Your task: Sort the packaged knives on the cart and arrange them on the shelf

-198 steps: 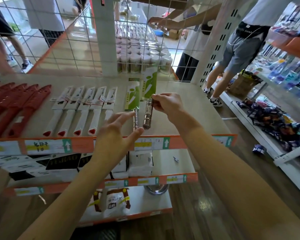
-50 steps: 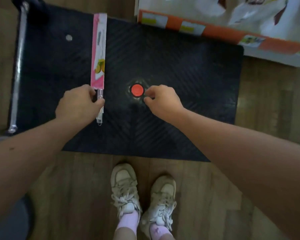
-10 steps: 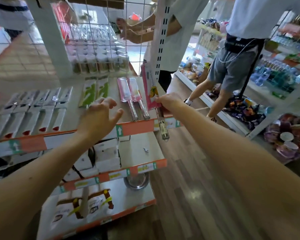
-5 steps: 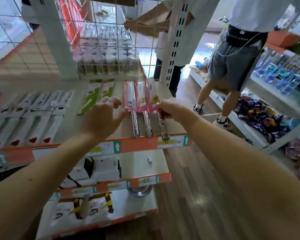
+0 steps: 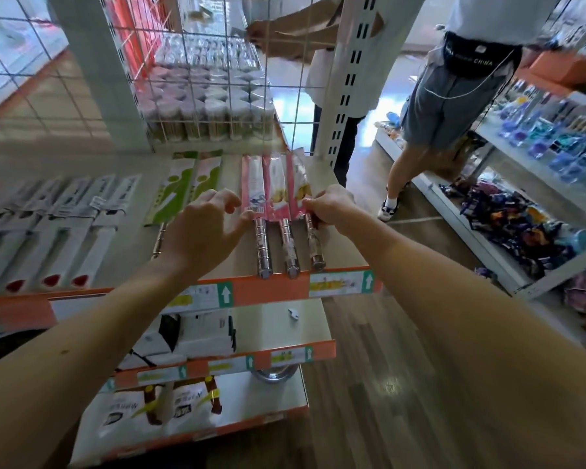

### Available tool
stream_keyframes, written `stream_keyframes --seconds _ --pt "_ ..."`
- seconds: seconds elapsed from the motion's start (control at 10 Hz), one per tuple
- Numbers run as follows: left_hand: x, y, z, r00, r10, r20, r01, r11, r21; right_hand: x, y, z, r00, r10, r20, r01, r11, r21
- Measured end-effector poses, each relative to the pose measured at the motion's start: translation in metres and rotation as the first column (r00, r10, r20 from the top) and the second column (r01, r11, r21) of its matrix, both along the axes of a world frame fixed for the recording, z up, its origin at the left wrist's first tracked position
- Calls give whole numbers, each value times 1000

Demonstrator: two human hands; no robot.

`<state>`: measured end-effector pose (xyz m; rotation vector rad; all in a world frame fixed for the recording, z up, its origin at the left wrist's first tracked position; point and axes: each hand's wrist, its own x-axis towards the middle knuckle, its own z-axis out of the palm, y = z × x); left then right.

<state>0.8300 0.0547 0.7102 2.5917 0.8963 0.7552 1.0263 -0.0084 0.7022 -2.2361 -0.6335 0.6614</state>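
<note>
Three pink knife packs (image 5: 275,187); labels unreadable.

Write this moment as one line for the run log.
phase: placing | right hand: holding third pink knife pack | left hand: open, touching first pink pack | place: top shelf

Top shelf (image 5: 132,255) in front of you, three knives (image 5: 278,211) side by side at its right end, two packs (image 5: 186,187) just left, boxed row (image 5: 65,228) further left, jars (image 5: 203,106) behind mesh, your left hand (image 5: 200,235) & right hand (image 5: 329,208) at either side of the three.
</note>
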Motion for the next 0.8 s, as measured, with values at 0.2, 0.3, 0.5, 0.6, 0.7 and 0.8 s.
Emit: stream_keyframes --seconds 0.2,0.3,0.5,0.6,0.7,0.8 --pt "-3 3 -4 1000 -18 -6 17 999 -29 -3 -3 2 999 19 28 -18 1000 -21" --pt "-5 2 -7 1000 -24 -15 24 999 -47 -7 -4 2 998 33 53 -30 998 -57" --pt "-12 1 -9 1000 6 -2 -6 999 -54 -8 -10 0 984 67 167 -54 995 -79" --pt "-16 0 -9 1000 24 17 -23 1000 -19 -4 -9 3 974 80 211 -67 996 -64" --pt "-24 -3 -5 998 47 36 -47 999 -16 -8 -10 12 948 80 309 -78 997 -21" --pt "-31 0 -3 995 100 30 -100 995 -2 -19 -10 21 925 70 374 -86 996 24"
